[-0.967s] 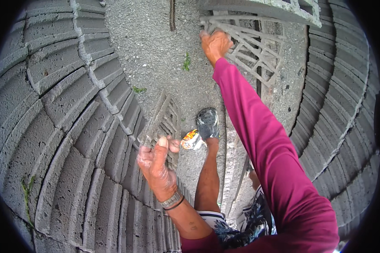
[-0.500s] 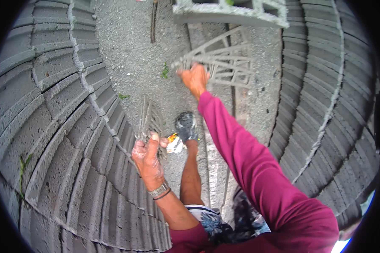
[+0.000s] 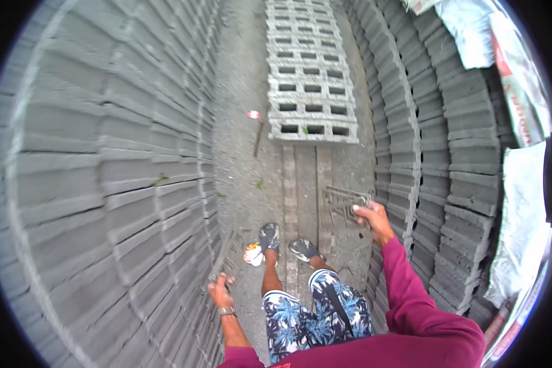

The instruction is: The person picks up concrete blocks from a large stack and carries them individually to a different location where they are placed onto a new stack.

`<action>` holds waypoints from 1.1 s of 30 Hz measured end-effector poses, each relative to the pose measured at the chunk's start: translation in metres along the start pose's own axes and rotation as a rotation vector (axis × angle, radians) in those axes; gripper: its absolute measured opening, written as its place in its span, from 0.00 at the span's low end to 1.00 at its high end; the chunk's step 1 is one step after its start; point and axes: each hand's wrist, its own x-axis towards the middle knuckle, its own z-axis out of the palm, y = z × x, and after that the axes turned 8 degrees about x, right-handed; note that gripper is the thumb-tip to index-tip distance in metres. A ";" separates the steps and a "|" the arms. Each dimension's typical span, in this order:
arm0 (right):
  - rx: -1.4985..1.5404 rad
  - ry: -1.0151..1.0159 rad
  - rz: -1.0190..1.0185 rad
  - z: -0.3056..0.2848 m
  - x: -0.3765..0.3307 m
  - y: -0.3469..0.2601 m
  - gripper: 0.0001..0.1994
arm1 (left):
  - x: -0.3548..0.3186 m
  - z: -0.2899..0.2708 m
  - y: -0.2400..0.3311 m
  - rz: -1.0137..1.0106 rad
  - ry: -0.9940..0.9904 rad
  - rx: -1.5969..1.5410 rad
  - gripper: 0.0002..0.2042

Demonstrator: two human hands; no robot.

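Note:
My right hand (image 3: 376,221) is closed round the narrow end of a grey metal lattice frame (image 3: 337,203), whose bars fan out over the ground to the left of the hand. Low on the left, my left hand (image 3: 221,291) grips a second metal lattice frame (image 3: 229,256), slightly blurred and standing close to the left stack. Ahead of my feet lies a row of hollow concrete blocks (image 3: 313,140), their openings facing up; both frames are apart from it.
Tall stacks of grey concrete blocks rise on the left (image 3: 135,153) and right (image 3: 429,153). Wooden planks (image 3: 305,178) run along the ground between my feet and the row. A crumpled wrapper (image 3: 253,254) lies by my left shoe, a thin rod (image 3: 258,138) farther off. White sacks (image 3: 521,202) lie at far right.
My right hand has come back and to the right with its frame, away from the block row. The left frame is lower and nearer me. My view has risen, showing the whole row.

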 end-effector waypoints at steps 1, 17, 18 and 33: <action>0.000 -0.062 -0.004 0.000 -0.016 -0.015 0.25 | -0.027 -0.013 0.007 -0.013 0.023 0.014 0.03; 0.088 -0.175 -0.163 0.019 -0.193 -0.159 0.14 | -0.400 -0.281 -0.074 -0.319 0.927 -0.282 0.07; 0.041 -0.150 -0.247 0.020 -0.190 -0.176 0.07 | -0.430 -0.302 -0.094 -0.360 0.996 -0.308 0.07; -0.531 -0.231 -0.892 0.152 -0.190 -0.279 0.18 | -0.431 -0.238 -0.133 -0.434 0.971 -0.315 0.06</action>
